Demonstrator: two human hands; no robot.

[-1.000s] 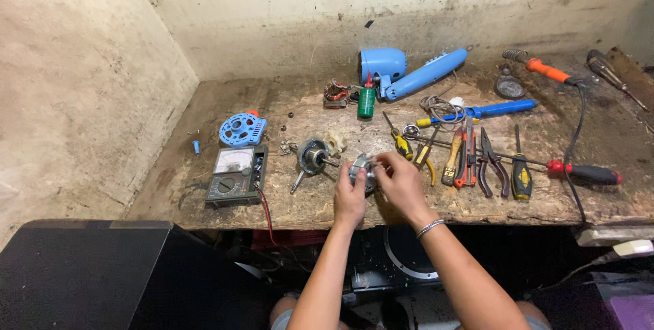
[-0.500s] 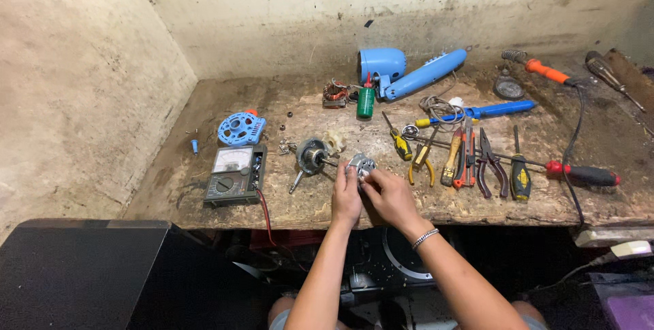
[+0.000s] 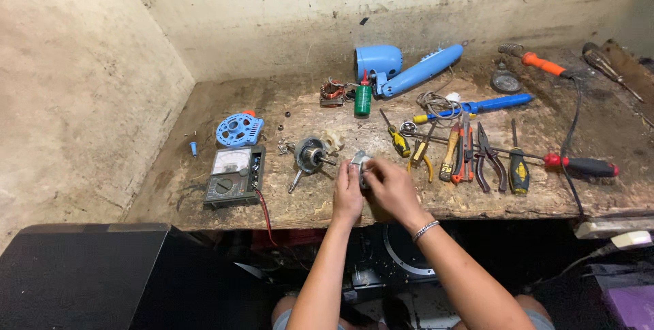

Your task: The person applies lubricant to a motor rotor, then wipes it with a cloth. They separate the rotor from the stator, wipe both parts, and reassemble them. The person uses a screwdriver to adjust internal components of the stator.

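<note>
- Hands: left hand (image 3: 347, 190) and right hand (image 3: 390, 187) together, clamped on a small grey metal part (image 3: 359, 162) (mostly hidden).
- Round grey motor (image 3: 310, 155) lies just left on the worn wooden surface (image 3: 286, 197).

place: repair workshop | signs: worn workbench (image 3: 204, 200), multimeter (image 3: 234, 175), pliers (image 3: 488, 155), screwdrivers (image 3: 518, 166)
</note>
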